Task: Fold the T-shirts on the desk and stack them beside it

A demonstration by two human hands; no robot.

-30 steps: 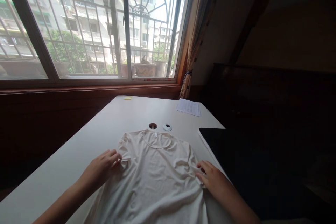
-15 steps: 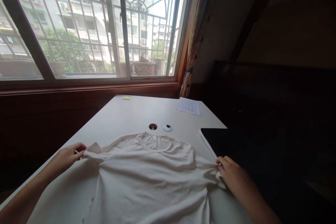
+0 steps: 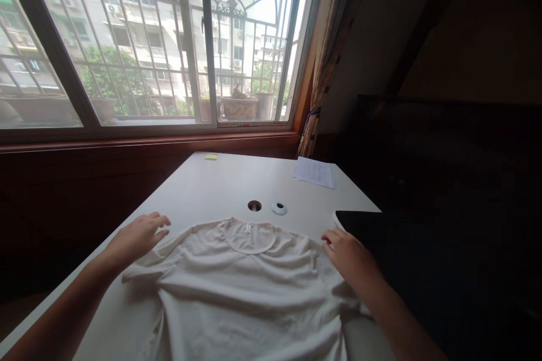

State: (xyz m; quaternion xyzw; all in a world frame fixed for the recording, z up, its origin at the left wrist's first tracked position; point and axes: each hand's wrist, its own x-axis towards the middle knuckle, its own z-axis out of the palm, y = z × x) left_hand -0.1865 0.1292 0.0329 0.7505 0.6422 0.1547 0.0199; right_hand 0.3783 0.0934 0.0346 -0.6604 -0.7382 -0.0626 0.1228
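A cream T-shirt (image 3: 245, 287) lies face up on the white table (image 3: 203, 192), collar toward the window, both short sleeves spread out. My left hand (image 3: 138, 235) hovers open over the left sleeve near the shoulder, fingers loosely apart, holding nothing. Over the right shoulder of the shirt my right hand (image 3: 347, 254) rests palm down with its fingers stretched, touching or just above the cloth.
A cable hole (image 3: 254, 206) and its white round cap (image 3: 279, 208) sit just beyond the collar. A sheet of paper (image 3: 315, 172) and a yellow sticky note (image 3: 211, 156) lie at the far end. A dark panel (image 3: 381, 237) borders the right side. The window fills the back.
Both hands pulled the sleeves outward, then let them go. They have now moved inward to the shoulders with fingers open. The shirt lies flatter and wider than a second ago.
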